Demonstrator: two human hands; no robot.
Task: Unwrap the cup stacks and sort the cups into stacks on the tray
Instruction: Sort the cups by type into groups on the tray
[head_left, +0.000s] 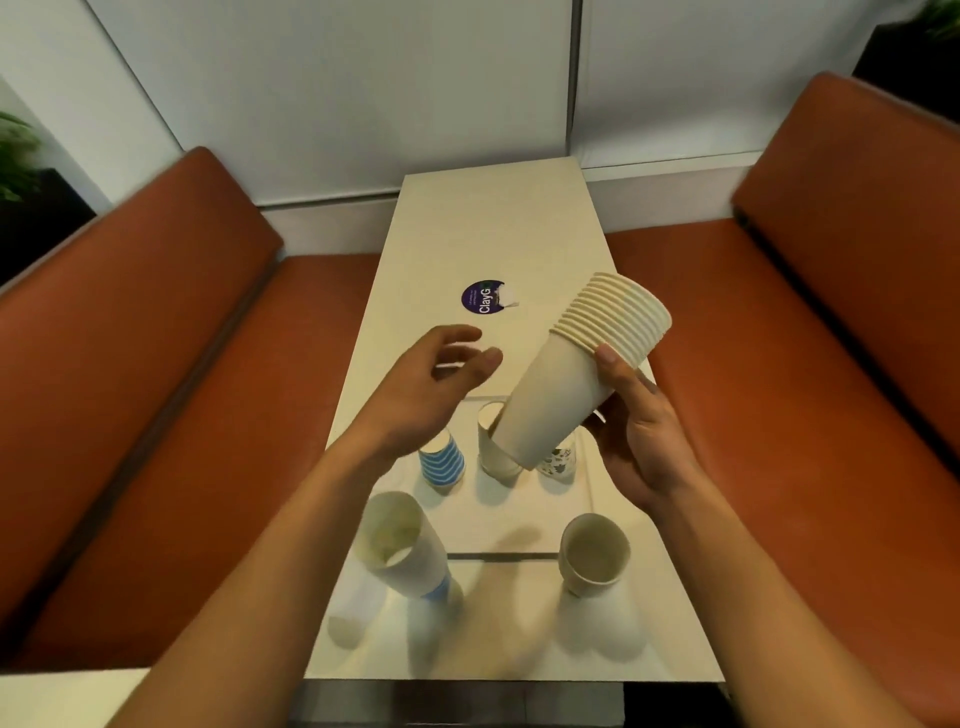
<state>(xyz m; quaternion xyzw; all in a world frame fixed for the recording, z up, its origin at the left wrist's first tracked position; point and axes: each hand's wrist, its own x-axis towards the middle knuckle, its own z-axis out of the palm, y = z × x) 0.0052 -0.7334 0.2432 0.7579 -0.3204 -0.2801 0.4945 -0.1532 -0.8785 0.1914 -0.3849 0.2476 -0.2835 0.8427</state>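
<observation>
Right of frame centre, the right hand (641, 431) pinches the tilted plain cup stack (576, 374) while the left hand (436, 379) hovers spread; light, crushable paper, probably best held near the stiff rims.

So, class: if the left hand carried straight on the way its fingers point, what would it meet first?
Probably the stack of plain cups tilted in the right hand; the left hand is open, though depth is unclear.

I see plain white cup stack (582, 374) tilted, rims far-right, above tray (519, 519) holding striped, plain, floral cups.
</observation>
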